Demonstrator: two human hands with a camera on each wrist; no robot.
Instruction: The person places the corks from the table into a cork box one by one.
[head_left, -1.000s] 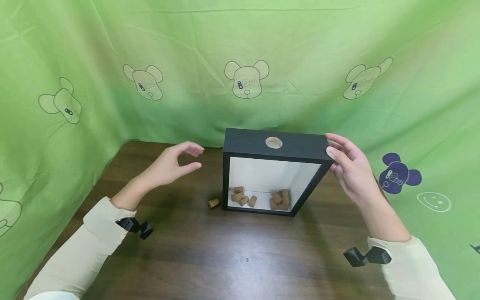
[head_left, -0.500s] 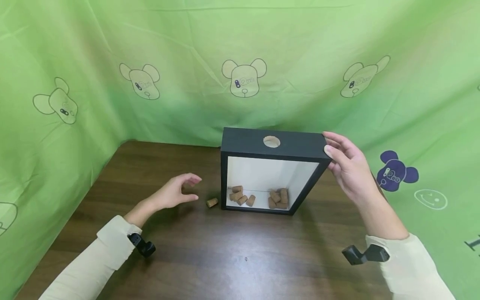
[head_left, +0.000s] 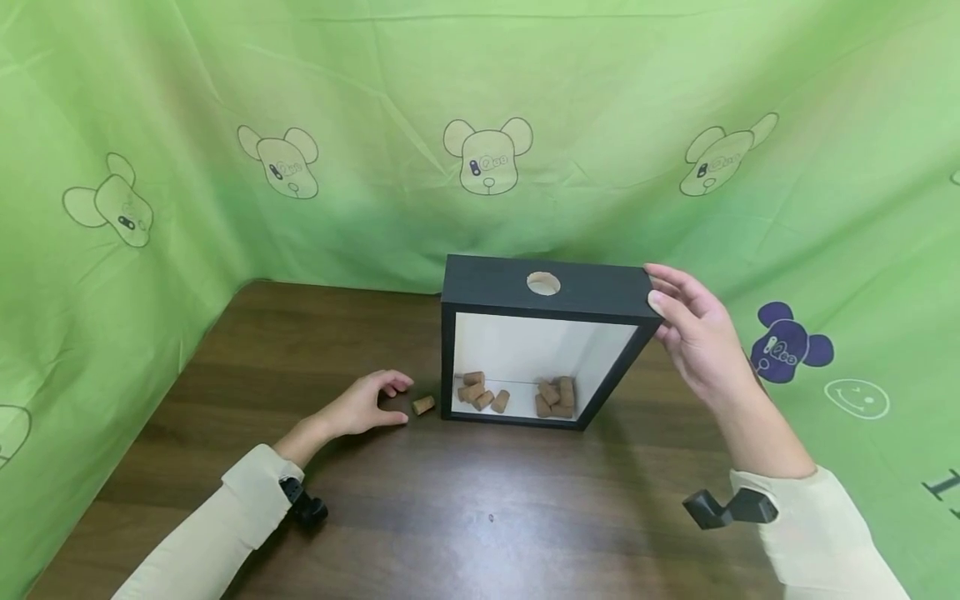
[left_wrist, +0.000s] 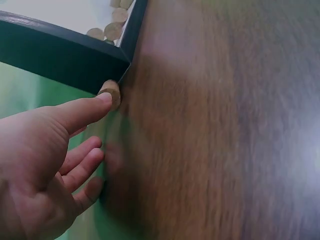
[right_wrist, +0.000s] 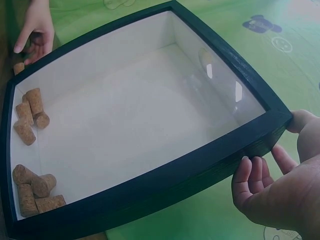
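A black box frame (head_left: pixel 551 287) with a clear front and a round hole in its top stands upright on the table. Several corks (right_wrist: pixel 31 107) lie inside on its floor, in a left and a right cluster. One loose cork (head_left: pixel 423 405) lies on the table just outside the box's left side. Close to that cork is my left hand (head_left: pixel 367 406), thumb and fingers spread apart on either side of it; in the head view a small gap separates them. My right hand (head_left: pixel 697 333) grips the box's upper right corner, thumb on the front edge and fingers round the side.
The brown wooden table (head_left: pixel 420 517) reaches to a green printed cloth (head_left: pixel 375 208) that hangs behind and at both sides. Each wrist wears a small black camera (head_left: pixel 303 504).
My left hand has come down and slightly right, from above the table to beside the loose cork. The right hand keeps its grip on the box, which stays in place.
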